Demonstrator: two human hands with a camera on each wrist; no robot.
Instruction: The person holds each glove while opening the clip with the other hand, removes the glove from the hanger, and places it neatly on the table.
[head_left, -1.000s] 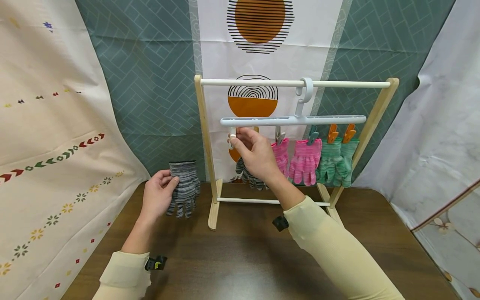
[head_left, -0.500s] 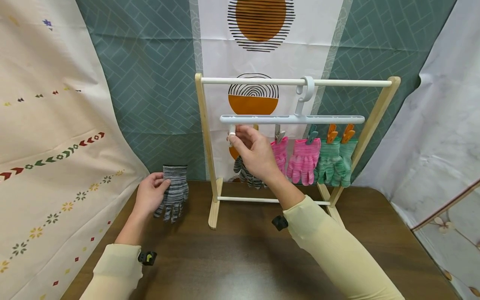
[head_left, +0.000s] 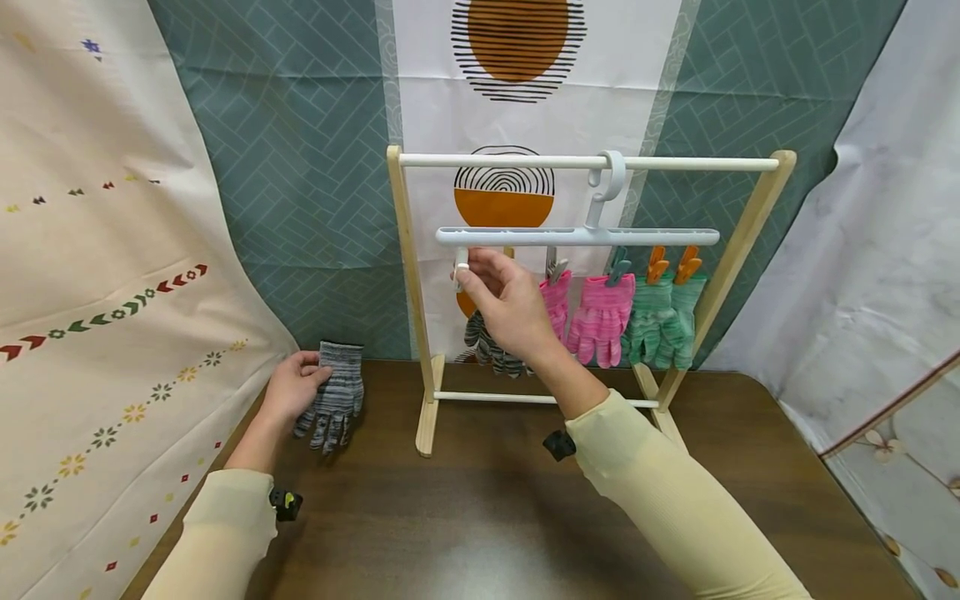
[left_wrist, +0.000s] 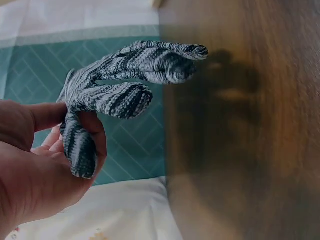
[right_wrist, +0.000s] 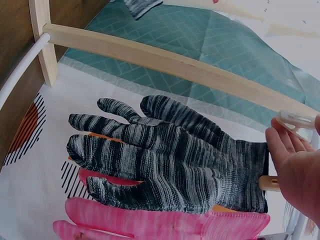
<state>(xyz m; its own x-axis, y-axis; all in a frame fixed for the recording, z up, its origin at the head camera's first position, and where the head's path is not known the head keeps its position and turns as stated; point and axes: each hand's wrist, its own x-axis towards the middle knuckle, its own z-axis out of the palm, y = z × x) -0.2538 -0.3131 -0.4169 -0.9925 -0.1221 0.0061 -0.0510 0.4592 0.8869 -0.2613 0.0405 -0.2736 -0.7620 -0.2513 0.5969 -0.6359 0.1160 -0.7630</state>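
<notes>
At the left, my left hand (head_left: 292, 386) pinches a black-and-grey striped knit glove (head_left: 337, 392) near its cuff, fingers dangling above the table. In the left wrist view that glove (left_wrist: 120, 90) lies between thumb and fingers. My right hand (head_left: 513, 304) pinches a white clothespin (head_left: 461, 272) under the left end of a pale hanger (head_left: 510, 237). Beside that hand, a matching striped glove (right_wrist: 175, 160) hangs from a tan clothespin (right_wrist: 269, 183). Further right along the hanger, pink gloves (head_left: 602, 321) and green gloves (head_left: 651, 325) hang from grey, teal and orange clothespins.
The hanger hooks over the top white rod (head_left: 510, 161) of a wooden rack (head_left: 406, 267). The rack stands at the back of a brown table (head_left: 450, 517). Patterned cloths hang behind and at both sides; the left cloth (head_left: 150, 417) comes close to my left hand.
My left hand has moved left and slightly down, carrying the striped glove away from the rack. The right hand stays at the white clothespin, almost unmoved. The hanger has shifted slightly.
</notes>
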